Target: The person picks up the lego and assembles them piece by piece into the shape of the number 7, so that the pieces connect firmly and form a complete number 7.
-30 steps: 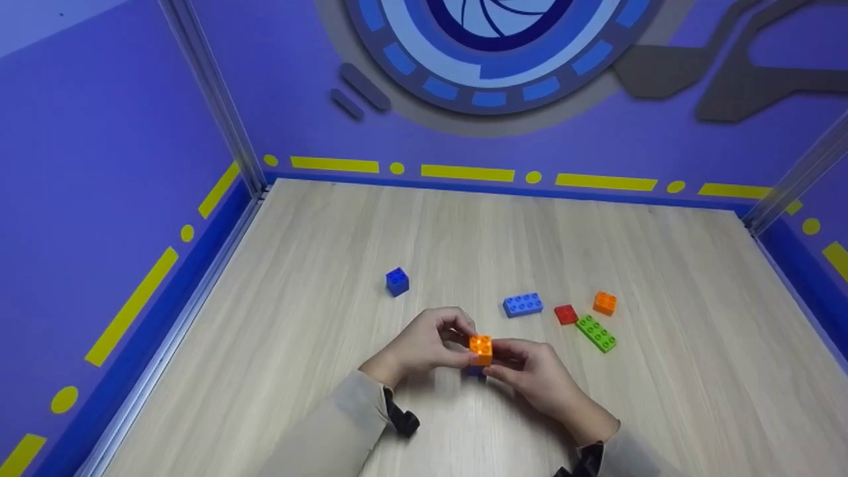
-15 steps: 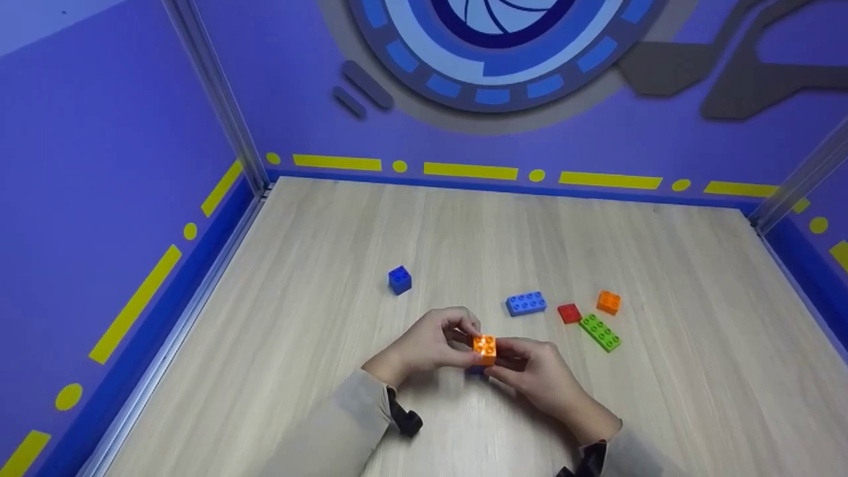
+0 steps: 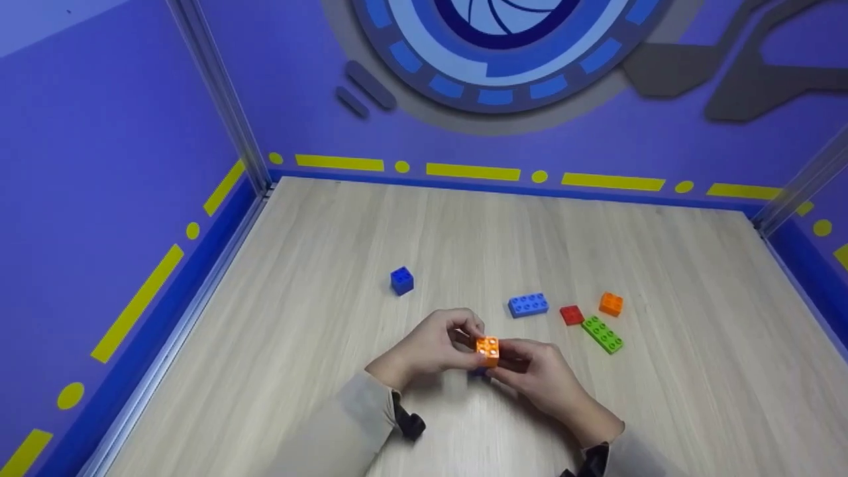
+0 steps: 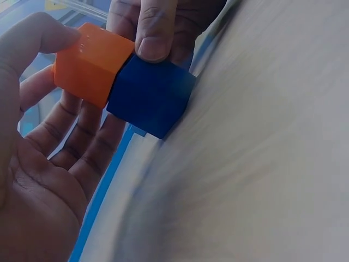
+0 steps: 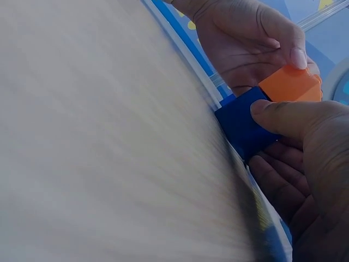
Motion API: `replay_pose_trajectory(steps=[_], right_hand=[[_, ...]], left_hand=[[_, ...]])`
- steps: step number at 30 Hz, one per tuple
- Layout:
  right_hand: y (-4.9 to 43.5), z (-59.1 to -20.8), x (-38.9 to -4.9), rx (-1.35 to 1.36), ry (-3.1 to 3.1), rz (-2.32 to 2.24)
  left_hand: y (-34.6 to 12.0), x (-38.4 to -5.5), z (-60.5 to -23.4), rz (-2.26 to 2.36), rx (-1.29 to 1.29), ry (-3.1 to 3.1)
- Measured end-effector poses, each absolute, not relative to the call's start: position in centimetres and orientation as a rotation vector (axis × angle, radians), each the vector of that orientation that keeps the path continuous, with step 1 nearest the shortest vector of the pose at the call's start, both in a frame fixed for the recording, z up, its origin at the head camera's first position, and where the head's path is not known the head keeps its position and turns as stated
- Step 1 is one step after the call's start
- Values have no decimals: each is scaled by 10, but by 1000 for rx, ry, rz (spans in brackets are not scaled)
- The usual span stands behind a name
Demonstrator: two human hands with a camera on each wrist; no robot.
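Note:
An orange toy brick [image 4: 90,63] sits on top of a dark blue toy brick [image 4: 150,95], the two faces together with a thin seam between them. My left hand [image 3: 434,348] pinches the orange brick between thumb and fingers. Lower down, my right hand [image 3: 540,377] grips the blue brick, its thumb pressed on one side in the right wrist view. From the head view the blue brick is mostly hidden under the orange one. The stack is upright, at or just above the tabletop [image 3: 331,265].
Beyond the left hand stands another dark blue brick [image 3: 401,281]. To the right lie a lighter blue long brick [image 3: 529,305], a red brick [image 3: 571,315], a green long brick [image 3: 603,334] and a second orange brick [image 3: 611,304]. Purple walls [image 3: 298,126] border the table.
Both hands keep their hold on the two bricks, almost still. The whole head view has shifted slightly, so everything appears a little farther right.

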State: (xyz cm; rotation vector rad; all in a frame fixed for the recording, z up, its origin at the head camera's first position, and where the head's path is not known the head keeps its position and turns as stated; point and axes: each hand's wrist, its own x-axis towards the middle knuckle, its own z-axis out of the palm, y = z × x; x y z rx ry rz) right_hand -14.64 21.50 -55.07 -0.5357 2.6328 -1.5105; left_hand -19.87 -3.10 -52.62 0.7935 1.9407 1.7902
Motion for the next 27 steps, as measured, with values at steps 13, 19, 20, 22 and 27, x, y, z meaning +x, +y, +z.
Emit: replay_pose_trajectory(steps=[13, 19, 20, 22, 27], right_hand=[[215, -552, -146, -561, 2654, -1498], [215, -552, -145, -596, 2706, -1484], [214, -552, -145, -604, 2711, -1497], [214, -552, -145, -606, 2709, -1537], [214, -550, -146, -558, 2652, -1616]], left_hand=[[-30, -197, -520, 1719, 830, 2011], [-31, -197, -520, 1712, 819, 1999], [-31, -197, -520, 1714, 820, 1994], [-31, -197, -520, 1719, 824, 1985], [-32, -198, -520, 1723, 845, 1970]])
